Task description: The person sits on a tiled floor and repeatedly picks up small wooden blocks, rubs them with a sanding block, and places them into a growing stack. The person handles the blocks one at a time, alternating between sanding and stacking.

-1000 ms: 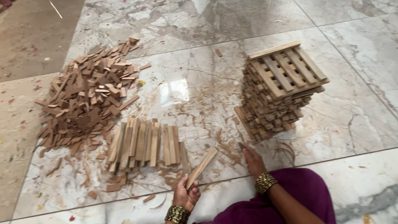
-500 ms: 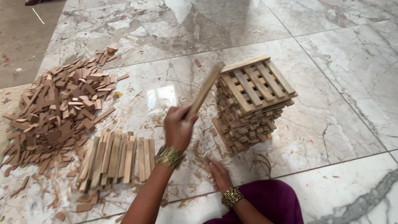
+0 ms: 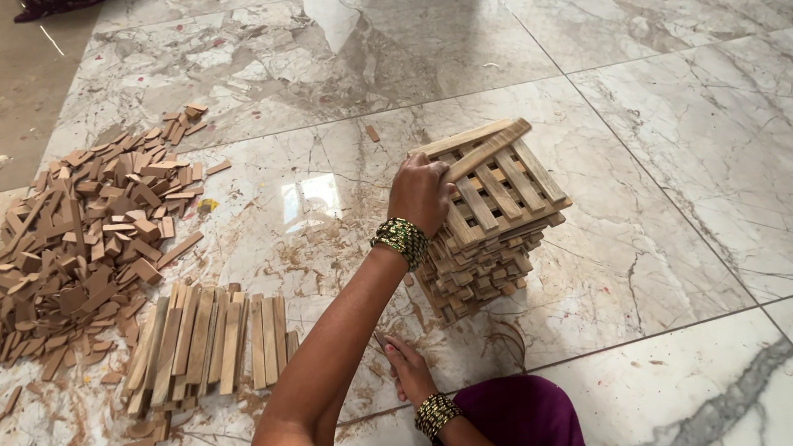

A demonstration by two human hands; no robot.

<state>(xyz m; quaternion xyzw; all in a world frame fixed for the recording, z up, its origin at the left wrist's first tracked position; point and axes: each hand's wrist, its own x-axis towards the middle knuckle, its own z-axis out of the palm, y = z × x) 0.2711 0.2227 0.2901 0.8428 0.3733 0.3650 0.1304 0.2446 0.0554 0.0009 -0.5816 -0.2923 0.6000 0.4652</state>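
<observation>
Head camera view: left hand pinches a pale wooden slat on top of a crisscross slat stack on the marble floor. Right hand rests spread, flat on the floor, near a row of slats and a scrap pile.

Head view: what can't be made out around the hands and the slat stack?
- Left hand: its fingers curl over the wooden slat, so the grip underneath is hidden.
- Slat stack: its near-left corner is covered by the left hand and wrist.
- Right hand: partly behind the left forearm; whether it holds anything is unclear.
- Scrap pile: single pieces too small to count.
</observation>
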